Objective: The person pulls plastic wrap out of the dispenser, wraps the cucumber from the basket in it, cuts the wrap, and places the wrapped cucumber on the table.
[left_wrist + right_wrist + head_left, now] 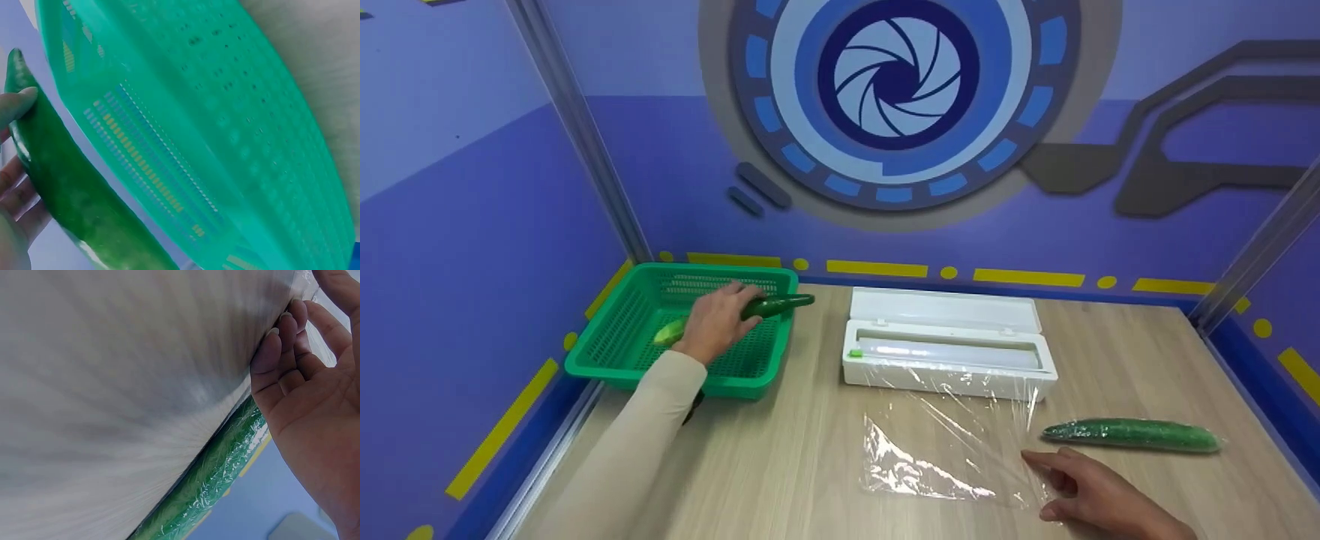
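Note:
My left hand (718,319) grips a dark green cucumber (778,304) over the green basket (774,367). In the left wrist view the thumb and fingers lie around the cucumber (73,180). A pale green end (669,332) shows beside the left wrist; I cannot tell whether it belongs to the same cucumber. My right hand (1099,491) is at the right edge of a clear sheet of cling film (930,457), index finger extended, thumb apart from it. Its other fingers curl loosely in the right wrist view. Beyond this hand lies a film-wrapped cucumber (1136,435).
A white cling film dispenser (949,379) stands at the table's middle back, its lid (945,309) raised. The film roll (952,352) sits inside, and the sheet runs from it toward the front. Patterned walls (660,187) and metal posts (585,135) border the wooden table (780,450).

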### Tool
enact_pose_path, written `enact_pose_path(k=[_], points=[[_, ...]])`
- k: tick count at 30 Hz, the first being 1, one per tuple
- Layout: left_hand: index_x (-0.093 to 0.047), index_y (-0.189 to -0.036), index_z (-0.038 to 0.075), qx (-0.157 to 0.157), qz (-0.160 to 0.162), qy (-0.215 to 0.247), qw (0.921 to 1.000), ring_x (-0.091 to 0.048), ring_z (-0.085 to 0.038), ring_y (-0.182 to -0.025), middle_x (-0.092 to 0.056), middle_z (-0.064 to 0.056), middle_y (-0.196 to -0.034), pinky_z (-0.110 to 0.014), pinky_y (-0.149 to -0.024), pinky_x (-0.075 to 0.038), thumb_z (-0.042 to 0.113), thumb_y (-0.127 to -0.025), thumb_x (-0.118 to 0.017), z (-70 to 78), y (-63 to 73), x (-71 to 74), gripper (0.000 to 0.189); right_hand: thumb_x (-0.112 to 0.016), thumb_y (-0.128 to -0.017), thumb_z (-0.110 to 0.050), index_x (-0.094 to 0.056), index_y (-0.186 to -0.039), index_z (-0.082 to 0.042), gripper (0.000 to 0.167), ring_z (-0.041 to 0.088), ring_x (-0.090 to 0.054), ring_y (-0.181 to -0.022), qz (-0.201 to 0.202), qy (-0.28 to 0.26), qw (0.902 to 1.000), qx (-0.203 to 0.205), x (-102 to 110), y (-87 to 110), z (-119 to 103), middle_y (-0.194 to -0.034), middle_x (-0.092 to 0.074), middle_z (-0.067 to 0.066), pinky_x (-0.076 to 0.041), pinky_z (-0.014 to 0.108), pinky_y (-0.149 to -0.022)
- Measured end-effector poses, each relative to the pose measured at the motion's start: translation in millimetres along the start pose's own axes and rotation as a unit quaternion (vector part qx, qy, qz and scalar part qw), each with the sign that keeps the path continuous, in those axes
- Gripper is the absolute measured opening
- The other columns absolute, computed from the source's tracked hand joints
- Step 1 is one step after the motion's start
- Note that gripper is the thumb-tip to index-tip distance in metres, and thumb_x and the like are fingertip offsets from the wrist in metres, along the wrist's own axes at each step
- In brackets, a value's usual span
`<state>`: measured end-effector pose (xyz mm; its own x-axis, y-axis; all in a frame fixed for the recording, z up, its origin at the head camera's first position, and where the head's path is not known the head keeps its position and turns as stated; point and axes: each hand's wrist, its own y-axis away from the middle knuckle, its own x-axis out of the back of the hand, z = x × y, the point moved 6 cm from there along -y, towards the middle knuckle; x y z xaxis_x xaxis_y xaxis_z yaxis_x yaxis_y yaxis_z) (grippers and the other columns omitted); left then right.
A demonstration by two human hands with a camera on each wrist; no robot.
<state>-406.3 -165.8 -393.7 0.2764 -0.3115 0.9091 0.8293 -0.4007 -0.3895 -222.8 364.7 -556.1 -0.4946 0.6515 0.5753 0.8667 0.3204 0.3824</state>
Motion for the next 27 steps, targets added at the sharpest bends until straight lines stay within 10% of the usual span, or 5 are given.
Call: enact_pose_path(k=[14, 27], points=[[-0.071, -0.123, 0.013, -0.111, 0.009, -0.065, 0.9917, -0.062, -0.023, -0.072, -0.066, -0.009, -0.095, -0.041, -0.062, -0.057, 0.028, -0.097, -0.082, 62.5, -0.9, -10.0, 0.032, -0.088, -0.086, -0.030, -0.052, -0.155, -0.004, 0.083, 0.027, -0.059, -0.113, -0.007, -0.028, 0.9995, -0.014, -1.2, 1.2, 1.4, -0.141, -0.061, 0.019, -0.050, 0.058, -0.103], [-0.069, -0.121, 0.017, -0.207, 0.039, -0.077, 0.9746, -0.061, -0.018, -0.068, -0.067, -0.005, -0.094, -0.034, -0.056, -0.053, 0.032, -0.096, -0.082, 118.8, 3.7, -12.7, 0.032, -0.088, -0.087, -0.030, -0.051, -0.156, -0.004, 0.083, 0.027, -0.055, -0.108, -0.004, -0.022, 0.9997, -0.009, 0.4, 1.6, -0.9, -0.130, -0.063, 0.007, -0.054, 0.040, -0.095]])
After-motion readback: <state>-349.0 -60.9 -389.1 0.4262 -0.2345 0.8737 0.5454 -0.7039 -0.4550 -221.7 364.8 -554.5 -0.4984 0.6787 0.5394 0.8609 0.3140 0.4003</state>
